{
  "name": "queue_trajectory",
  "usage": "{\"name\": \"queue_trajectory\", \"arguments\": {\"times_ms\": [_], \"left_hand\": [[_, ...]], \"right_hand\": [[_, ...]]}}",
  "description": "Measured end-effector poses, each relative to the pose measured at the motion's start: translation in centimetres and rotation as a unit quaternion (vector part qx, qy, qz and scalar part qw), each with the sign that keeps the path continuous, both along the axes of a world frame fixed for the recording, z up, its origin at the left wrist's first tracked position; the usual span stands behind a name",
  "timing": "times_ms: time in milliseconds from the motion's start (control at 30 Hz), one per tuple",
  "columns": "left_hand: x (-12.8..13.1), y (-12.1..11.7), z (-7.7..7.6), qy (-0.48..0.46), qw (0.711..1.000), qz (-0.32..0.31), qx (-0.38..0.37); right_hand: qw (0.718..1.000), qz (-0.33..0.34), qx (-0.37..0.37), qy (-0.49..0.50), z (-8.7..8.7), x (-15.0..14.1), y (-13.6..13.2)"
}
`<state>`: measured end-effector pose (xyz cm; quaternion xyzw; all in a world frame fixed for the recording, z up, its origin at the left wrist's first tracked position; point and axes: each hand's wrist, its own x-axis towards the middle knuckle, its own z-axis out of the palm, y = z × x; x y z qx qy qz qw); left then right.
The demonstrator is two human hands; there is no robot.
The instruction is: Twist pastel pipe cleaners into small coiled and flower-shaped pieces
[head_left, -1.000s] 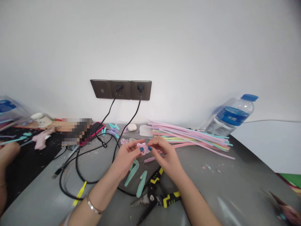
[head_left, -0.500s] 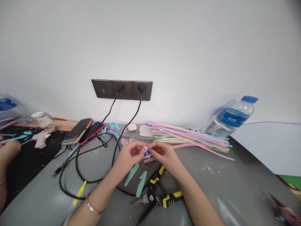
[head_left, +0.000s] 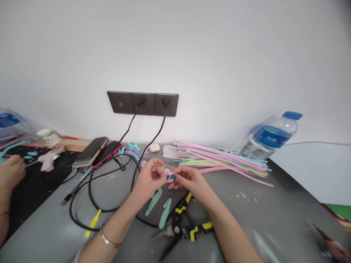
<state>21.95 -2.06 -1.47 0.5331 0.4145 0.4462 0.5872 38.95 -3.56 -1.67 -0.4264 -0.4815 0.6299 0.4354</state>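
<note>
A small pink looped piece of fuzzy stem (head_left: 169,174), like a pipe cleaner, is pinched between both hands. My left hand (head_left: 148,180) grips its left side with thumb and fingertips. From the other side, my right hand (head_left: 192,181) pinches it too; both thumbs have blue nails and nearly meet. Fingers hide part of the piece. Below the hands lie green folded fuzzy pieces (head_left: 165,213) and wire strippers (head_left: 177,229) with black and yellow handles. Another pink looped piece (head_left: 143,163) and a clear case (head_left: 168,167) are just behind the hands.
Colourful fuzzy stems (head_left: 219,159) lie in a bundle at the back right, near a tilted water bottle (head_left: 272,137). Two phones (head_left: 91,151) and looped black cables (head_left: 89,193) occupy the left. A co-worker's hand (head_left: 12,171) is at the far left; blurred scissors (head_left: 323,233) at right.
My left fingers have lifted and shifted slightly, showing more of the clear case behind. The pink piece has turned a little in my fingertips. The co-worker's hand at left has moved.
</note>
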Motion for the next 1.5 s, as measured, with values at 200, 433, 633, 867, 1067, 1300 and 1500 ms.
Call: {"name": "queue_trajectory", "arguments": {"times_ms": [200,433,633,867,1067,1300,1500], "left_hand": [[1.1,-0.4,-0.1,-0.100,0.990,0.010,-0.100],[1.5,-0.7,-0.2,-0.202,0.966,-0.006,-0.164],[1.8,-0.7,0.1,-0.234,0.951,0.027,-0.198],[1.6,-0.8,-0.4,-0.103,0.990,0.026,-0.096],[0.8,-0.4,-0.6,-0.037,0.997,-0.014,-0.067],[-0.4,0.0,0.3,0.057,0.991,-0.115,-0.033],[-0.7,0.1,0.9,0.093,0.987,-0.125,-0.043]], "right_hand": [[0.999,-0.035,0.020,0.023,0.1,-0.1,0.0],[0.995,-0.063,0.075,-0.007,0.1,-0.1,0.1],[0.988,-0.085,0.121,-0.046,-0.1,-0.1,0.2],[0.989,-0.030,0.134,-0.063,0.2,-0.6,-0.2],[0.989,-0.002,0.133,-0.064,0.4,-0.4,-0.4],[0.990,0.050,0.105,-0.079,0.2,0.4,-0.4],[0.990,0.081,0.083,-0.077,0.2,0.6,-0.4]]}}
